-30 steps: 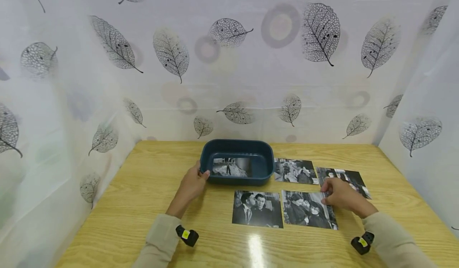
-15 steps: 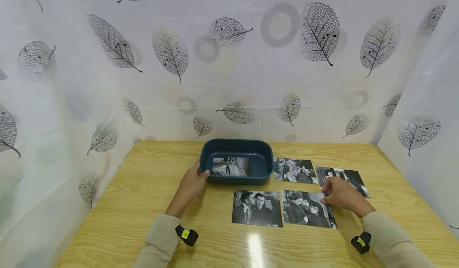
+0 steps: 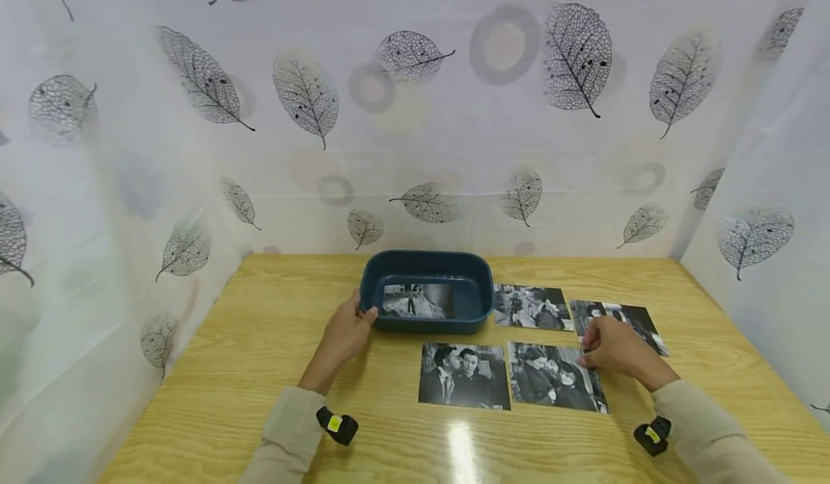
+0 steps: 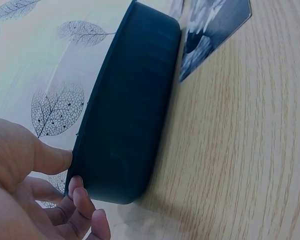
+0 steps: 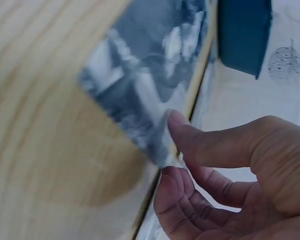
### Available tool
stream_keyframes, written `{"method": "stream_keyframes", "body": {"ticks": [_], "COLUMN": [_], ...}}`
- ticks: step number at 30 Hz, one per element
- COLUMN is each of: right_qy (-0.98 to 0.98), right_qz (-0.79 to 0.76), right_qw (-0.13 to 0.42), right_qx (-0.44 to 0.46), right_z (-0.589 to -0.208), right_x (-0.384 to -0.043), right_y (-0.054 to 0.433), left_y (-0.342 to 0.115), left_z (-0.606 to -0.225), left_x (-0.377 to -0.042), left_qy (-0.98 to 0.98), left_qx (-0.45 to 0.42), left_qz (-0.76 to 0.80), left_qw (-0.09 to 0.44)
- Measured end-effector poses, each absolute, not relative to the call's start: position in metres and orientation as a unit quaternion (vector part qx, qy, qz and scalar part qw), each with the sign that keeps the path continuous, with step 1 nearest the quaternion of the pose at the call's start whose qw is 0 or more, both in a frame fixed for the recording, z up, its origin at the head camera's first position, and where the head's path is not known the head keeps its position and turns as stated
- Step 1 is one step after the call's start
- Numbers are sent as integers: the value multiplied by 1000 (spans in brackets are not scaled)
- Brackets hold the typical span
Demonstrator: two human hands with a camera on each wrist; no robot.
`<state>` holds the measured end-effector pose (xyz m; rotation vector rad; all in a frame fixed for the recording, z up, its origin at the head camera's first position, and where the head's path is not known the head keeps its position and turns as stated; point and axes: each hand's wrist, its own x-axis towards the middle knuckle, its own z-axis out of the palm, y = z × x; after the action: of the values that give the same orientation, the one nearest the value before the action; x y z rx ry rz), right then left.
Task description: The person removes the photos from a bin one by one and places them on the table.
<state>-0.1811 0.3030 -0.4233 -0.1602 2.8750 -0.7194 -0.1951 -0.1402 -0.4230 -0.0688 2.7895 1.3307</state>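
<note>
In the head view my left hand (image 3: 346, 330) grips the left end of a dark blue rectangular plastic tub (image 3: 436, 327). The left wrist view shows the thumb on the rim and curled fingers below it. A black-and-white photo (image 3: 415, 302) lies flat inside the tub. My right hand (image 3: 621, 354) is at the upper right corner of the front right photo print (image 3: 551, 382). Seen from the right wrist, the thumb lies over that photo's (image 5: 150, 75) edge and the fingertips curl at its corner, pinching it. The print lies nearly flat on the table.
Another photo (image 3: 465, 376) lies left of the pinched one. Behind are two more, one beside the tub (image 3: 532, 307) and one farther right (image 3: 638, 325), partly covered by my right hand. A leaf-patterned curtain (image 3: 441, 131) borders the wooden table (image 3: 285, 289).
Both hands, the tub and the prints keep their places. The head view has shifted only very slightly.
</note>
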Motion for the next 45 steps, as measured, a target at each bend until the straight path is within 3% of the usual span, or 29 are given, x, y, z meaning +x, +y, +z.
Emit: {"method": "stream_keyframes", "body": {"ticks": [13, 21, 29, 45], "right_qy": [946, 923, 913, 945], "right_qz": [-303, -343, -356, -245], "right_qw": [-42, -82, -56, 77], "right_qx": [-104, -152, -193, -202], "right_z": [-367, -353, -364, -392], "right_x": [-201, -220, -244, -273], "right_y": [265, 225, 185, 118], "left_y": [-142, -141, -141, -144], "left_z": [-424, -424, -424, -425], "left_x": [-196, -196, -195, -195], "left_qy": [897, 900, 901, 902], "left_qx": [-21, -26, -21, -8], "left_qz": [441, 434, 433, 433], "left_qw": [23, 15, 15, 10]}}
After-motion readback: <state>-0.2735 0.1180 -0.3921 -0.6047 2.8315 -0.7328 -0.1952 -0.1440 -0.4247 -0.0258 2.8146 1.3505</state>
